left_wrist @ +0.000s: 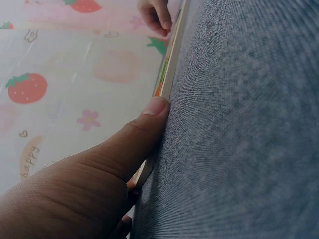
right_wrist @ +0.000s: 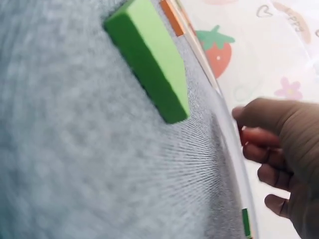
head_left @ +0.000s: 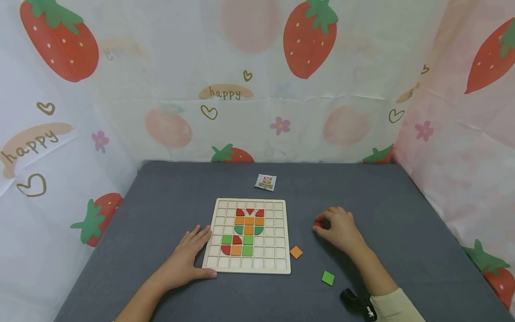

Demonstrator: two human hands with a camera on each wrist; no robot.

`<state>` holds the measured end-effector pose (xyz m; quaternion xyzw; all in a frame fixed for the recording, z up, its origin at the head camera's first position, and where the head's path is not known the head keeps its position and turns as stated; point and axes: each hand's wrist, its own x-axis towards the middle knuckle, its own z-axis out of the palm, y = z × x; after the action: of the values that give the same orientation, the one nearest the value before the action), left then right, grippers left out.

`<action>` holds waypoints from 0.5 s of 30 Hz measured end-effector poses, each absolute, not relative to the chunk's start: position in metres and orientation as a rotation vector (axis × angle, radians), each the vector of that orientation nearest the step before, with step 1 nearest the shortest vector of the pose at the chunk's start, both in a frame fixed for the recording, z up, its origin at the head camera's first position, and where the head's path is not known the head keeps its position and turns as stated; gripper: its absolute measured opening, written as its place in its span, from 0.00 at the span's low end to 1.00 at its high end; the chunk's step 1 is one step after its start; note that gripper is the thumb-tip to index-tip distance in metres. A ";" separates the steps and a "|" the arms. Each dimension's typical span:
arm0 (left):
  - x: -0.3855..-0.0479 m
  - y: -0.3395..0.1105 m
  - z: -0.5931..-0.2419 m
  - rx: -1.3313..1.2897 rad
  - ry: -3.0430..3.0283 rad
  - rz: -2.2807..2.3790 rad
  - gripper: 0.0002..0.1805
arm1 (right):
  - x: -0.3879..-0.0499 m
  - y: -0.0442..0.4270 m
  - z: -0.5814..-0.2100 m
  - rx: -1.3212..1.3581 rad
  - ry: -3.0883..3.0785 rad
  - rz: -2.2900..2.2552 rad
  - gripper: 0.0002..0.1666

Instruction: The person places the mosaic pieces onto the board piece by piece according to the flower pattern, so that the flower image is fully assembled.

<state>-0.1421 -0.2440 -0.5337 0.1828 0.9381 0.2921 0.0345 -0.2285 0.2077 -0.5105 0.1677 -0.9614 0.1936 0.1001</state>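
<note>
A pale wooden grid board (head_left: 273,259) lies flat, with red, orange, green and teal tiles set in several of its squares. My left hand (head_left: 187,255) rests at the board's lower left corner, fingers spread along the left edge and thumb at the front edge. Right of the board, my right hand (head_left: 339,230) pinches a small red tile (head_left: 318,223) between thumb and fingers, low over the table. Most of that tile is hidden by the fingers. An orange tile (head_left: 296,252) lies beside the board's right edge, and a green tile (right_wrist: 149,59) lies nearer the right wrist.
Behind the board lies a small card (head_left: 265,182) with a coloured grid picture. The grey cloth-covered table (head_left: 181,188) meets a strawberry-printed curtain (head_left: 249,125) at the back and sides. A black strap device (head_left: 358,304) sits at the right wrist.
</note>
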 end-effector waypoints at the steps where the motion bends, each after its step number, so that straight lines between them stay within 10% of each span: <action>1: -0.142 -0.244 -0.534 0.564 2.885 0.901 0.65 | -0.228 0.207 -0.509 0.503 -2.834 0.581 0.16; 15: -0.143 -0.244 -0.534 0.562 2.890 0.896 0.65 | -0.216 0.160 -0.476 0.635 -2.794 0.671 0.15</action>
<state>-0.1429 -0.2436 -0.5344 0.1826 0.9386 0.2911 0.0321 -0.2160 0.1603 -0.4759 0.2148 -0.9448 0.2267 0.0991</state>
